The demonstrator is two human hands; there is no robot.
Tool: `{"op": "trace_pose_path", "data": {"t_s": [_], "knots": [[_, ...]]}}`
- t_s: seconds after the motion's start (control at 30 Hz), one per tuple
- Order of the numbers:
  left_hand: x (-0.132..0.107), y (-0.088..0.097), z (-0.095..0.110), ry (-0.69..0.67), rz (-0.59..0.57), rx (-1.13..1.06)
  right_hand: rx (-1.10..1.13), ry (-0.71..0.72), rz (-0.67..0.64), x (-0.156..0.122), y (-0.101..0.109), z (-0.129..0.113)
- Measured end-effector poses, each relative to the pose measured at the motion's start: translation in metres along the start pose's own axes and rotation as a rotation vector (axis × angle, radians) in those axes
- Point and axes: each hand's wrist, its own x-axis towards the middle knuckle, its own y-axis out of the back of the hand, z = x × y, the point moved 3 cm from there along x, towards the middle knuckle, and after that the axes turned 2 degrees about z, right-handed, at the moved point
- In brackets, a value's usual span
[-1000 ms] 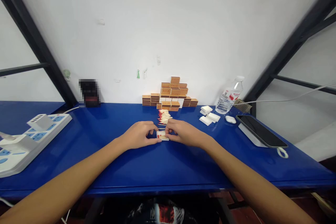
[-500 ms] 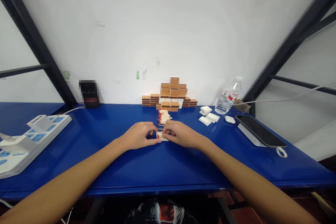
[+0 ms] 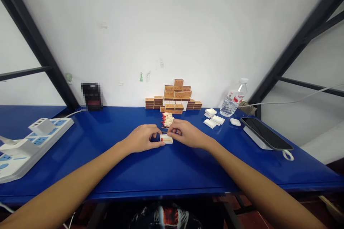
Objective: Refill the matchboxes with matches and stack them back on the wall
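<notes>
A small white matchbox tray (image 3: 168,137) lies on the blue table with a few red-headed matches in it. My left hand (image 3: 145,138) grips its left end between thumb and fingers. My right hand (image 3: 185,133) is at the tray's far right corner, fingers bent and pressed together; whether anything is pinched in them is hidden. Just beyond the hands is a pile of loose matches (image 3: 167,119), red heads to the left. A single match (image 3: 164,132) shows between the pile and the tray, beside my right fingertips.
Stacked matchboxes (image 3: 177,94) stand against the wall. To the right are several white trays (image 3: 210,123), a water bottle (image 3: 233,99), a white earphone case (image 3: 235,122) and a phone (image 3: 266,133). A power strip (image 3: 51,137) with plugged-in adapters lies at the left.
My right hand has lifted off the tray's inside and shifted slightly away toward the match pile, uncovering more of the tray. My left hand stays on the tray.
</notes>
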Motion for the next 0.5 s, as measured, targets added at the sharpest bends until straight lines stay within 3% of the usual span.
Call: {"op": "trace_pose_path", "data": {"t_s": [0.13, 0.3, 0.5], "knots": [[0.0, 0.0, 0.001, 0.004, -0.006, -0.009, -0.103, -0.138, 0.065, 0.001, 0.014, 0.018], [0.0, 0.0, 0.001, -0.003, -0.008, -0.003, -0.217, -0.309, -0.003, -0.001, 0.006, 0.034], [0.0, 0.001, 0.002, -0.015, -0.008, 0.017, -0.239, -0.28, -0.16, -0.007, 0.003, 0.033]]}}
